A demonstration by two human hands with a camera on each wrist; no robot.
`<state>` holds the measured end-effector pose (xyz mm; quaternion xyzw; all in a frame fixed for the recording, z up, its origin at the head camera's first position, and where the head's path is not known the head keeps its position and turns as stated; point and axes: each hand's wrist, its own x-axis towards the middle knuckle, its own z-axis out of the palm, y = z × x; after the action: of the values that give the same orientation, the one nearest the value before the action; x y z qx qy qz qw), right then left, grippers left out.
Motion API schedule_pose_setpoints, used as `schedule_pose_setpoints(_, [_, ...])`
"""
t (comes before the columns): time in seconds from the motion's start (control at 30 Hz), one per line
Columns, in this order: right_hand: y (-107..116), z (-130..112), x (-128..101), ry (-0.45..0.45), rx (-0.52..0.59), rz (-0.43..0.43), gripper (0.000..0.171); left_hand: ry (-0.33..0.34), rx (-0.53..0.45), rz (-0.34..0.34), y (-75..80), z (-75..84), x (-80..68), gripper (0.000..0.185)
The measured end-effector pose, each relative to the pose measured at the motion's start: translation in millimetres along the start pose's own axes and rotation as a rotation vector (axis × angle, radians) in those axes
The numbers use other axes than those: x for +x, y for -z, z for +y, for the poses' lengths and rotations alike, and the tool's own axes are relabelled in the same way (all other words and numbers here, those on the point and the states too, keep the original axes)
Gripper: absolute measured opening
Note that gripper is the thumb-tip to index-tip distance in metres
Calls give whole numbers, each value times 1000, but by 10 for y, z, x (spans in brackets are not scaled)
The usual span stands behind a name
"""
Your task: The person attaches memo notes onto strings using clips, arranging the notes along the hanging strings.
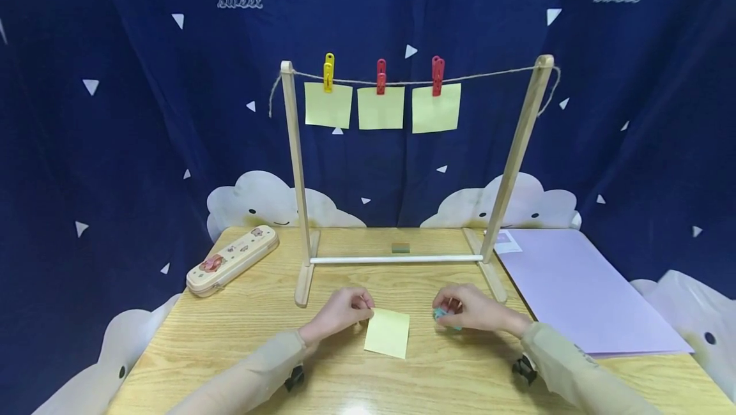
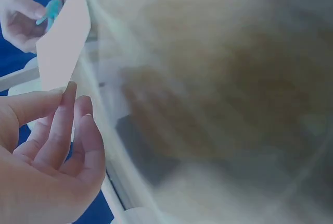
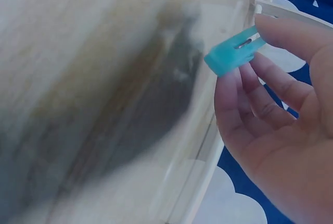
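Head view. Left hand (image 1: 339,314): fingers curled, pinching the upper left corner of a yellow sticky note (image 1: 388,333); note lying on the wooden table (image 1: 241,332), between the two hands. Right hand (image 1: 468,309): fingers curled round a teal clothespin (image 1: 441,315), low over the table, just right of the note. Behind the hands: wooden drying rack (image 1: 296,179) with a twine line (image 1: 489,75); three yellow notes (image 1: 381,107) hung on it, the left one by a yellow peg (image 1: 328,72), the other two by red pegs (image 1: 381,76). Cream pencil case (image 1: 232,259) at left of the rack's foot; lilac folder (image 1: 575,284) at right; small green block (image 1: 400,248) beyond the rack's lower bar.

Left wrist view. Left hand (image 2: 49,151): thumb and fingertips (image 2: 70,89) closed on the note's (image 2: 65,39) lower corner; note pale here. Right hand (image 2: 18,13) at top left with the teal clothespin (image 2: 51,10). Rest blurred.

Right wrist view. Right hand (image 3: 281,114): clothespin (image 3: 234,52) pinched between thumb and fingertips (image 3: 229,86), its broad end pointing away from the palm. Table blurred.
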<state>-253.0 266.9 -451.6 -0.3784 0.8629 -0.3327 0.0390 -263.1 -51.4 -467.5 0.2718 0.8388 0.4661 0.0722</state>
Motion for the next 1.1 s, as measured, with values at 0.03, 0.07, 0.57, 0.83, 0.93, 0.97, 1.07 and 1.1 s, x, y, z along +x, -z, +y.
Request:
schedule_pose_setpoints(0.03, [19, 0, 0, -14, 6, -1, 16, -8, -7, 7, 9, 15, 14, 6])
schedule_pose_setpoints(0.07, [36, -1, 0, -21, 4, 0, 15, -11, -13, 13, 18, 32, 28, 5])
schedule_pose_setpoints(0.57, [329, -77, -5, -113, 51, 19, 19, -3, -113, 70, 73, 297, 293, 8])
schedule_pose_setpoints(0.83, [635, -215, 3, -121, 43, 66, 20, -22, -110, 106, 93, 482, 430, 6])
schedule_pose_setpoints(0.93, [770, -238, 12, -128, 28, 94, 19, -43, -128, 125, 119, 553, 514, 8])
schedule_pose_setpoints(0.97, [820, -249, 16, -134, 15, 105, 20, -45, -129, 130, 131, 581, 545, 8])
schedule_pose_setpoints(1.07, [987, -294, 38, -127, -22, 149, 20, -61, -127, 147, 163, 672, 651, 9])
schedule_pose_setpoints(1.1, [1049, -317, 45, -125, -29, 163, 20, -67, -125, 154, 177, 711, 688, 9])
